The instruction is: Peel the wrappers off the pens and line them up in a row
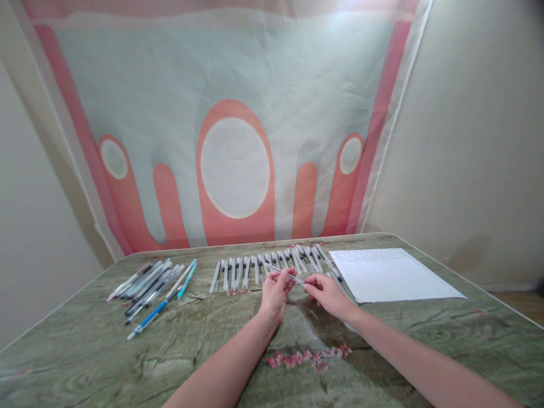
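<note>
A thin, pale pen is held slantwise between my two hands above the table. My left hand is closed around its middle, and its far end sticks out past the fingers to the upper left. At the near end, my right hand pinches the pen between thumb and fingers. Just beyond my hands lies a row of clear pens with dark parts, apparently taken apart or capped; the exact parts are too small to tell. Some of the row is hidden behind my hands.
A loose pile of pens lies to the left, with a blue pen at its near side and a turquoise pen at its right. A white paper sheet with handwriting along its top lies right. The wood-patterned tabletop has pink flower prints.
</note>
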`<state>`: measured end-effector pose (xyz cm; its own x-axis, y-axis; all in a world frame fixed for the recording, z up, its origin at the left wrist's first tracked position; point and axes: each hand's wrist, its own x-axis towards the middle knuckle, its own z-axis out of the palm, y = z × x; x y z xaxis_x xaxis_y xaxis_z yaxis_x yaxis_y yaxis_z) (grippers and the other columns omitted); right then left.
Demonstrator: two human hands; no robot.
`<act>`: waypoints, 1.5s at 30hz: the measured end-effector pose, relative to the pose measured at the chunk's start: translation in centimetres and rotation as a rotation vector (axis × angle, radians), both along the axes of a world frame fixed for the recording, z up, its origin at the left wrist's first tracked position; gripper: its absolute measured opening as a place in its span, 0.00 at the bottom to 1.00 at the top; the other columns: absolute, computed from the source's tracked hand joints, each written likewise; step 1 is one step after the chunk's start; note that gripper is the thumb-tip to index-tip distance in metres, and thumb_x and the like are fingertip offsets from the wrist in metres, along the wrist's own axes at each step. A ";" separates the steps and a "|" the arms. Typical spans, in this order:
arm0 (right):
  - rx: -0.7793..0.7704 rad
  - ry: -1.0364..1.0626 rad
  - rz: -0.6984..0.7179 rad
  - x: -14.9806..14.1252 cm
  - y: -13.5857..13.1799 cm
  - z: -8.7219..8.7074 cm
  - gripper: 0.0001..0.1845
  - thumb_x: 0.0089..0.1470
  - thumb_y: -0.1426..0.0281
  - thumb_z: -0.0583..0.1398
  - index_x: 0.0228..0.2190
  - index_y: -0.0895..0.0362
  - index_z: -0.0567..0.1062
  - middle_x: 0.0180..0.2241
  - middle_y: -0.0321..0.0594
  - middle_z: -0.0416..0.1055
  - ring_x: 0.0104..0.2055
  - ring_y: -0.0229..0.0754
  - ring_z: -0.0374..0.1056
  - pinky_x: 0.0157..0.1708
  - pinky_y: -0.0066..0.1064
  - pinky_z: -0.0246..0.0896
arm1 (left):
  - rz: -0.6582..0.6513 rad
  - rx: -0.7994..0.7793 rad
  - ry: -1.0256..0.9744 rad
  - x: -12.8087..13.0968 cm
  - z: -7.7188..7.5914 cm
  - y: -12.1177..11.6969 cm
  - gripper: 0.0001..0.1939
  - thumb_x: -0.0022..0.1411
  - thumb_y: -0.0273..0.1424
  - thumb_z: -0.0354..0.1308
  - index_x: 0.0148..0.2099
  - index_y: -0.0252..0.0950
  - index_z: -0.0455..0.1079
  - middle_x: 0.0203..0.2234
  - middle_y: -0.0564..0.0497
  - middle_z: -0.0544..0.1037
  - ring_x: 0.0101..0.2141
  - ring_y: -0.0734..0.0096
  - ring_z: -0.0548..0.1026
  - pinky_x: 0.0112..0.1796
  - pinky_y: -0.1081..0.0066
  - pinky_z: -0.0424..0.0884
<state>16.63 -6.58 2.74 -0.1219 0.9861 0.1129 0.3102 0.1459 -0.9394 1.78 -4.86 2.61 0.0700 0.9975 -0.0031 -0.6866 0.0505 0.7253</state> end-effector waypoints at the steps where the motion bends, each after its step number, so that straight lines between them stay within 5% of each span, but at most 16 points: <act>1: -0.004 0.003 0.001 0.0 0.0 0.0 0.14 0.46 0.60 0.56 0.29 0.58 0.68 0.20 0.34 0.65 0.20 0.32 0.60 0.14 0.20 0.56 | 0.004 -0.004 0.002 0.0 0.0 0.0 0.14 0.47 0.32 0.60 0.30 0.35 0.56 0.34 0.46 0.75 0.39 0.68 0.73 0.41 0.68 0.66; 31: -0.046 0.013 0.048 0.3 0.2 0.3 0.07 0.46 0.69 0.52 0.29 0.58 0.68 0.19 0.31 0.63 0.19 0.31 0.60 0.12 0.19 0.54 | 0.048 -0.040 0.005 -0.3 0.1 0.5 0.14 0.47 0.33 0.61 0.29 0.34 0.56 0.31 0.47 0.75 0.35 0.69 0.74 0.38 0.69 0.68; 45: -0.009 -0.080 0.091 0.6 0.0 1.1 0.14 0.51 0.61 0.51 0.30 0.59 0.69 0.19 0.32 0.64 0.16 0.29 0.58 0.14 0.20 0.51 | 0.051 -0.048 0.019 -0.2 0.0 0.4 0.15 0.47 0.33 0.61 0.29 0.35 0.56 0.31 0.46 0.75 0.35 0.69 0.74 0.37 0.69 0.69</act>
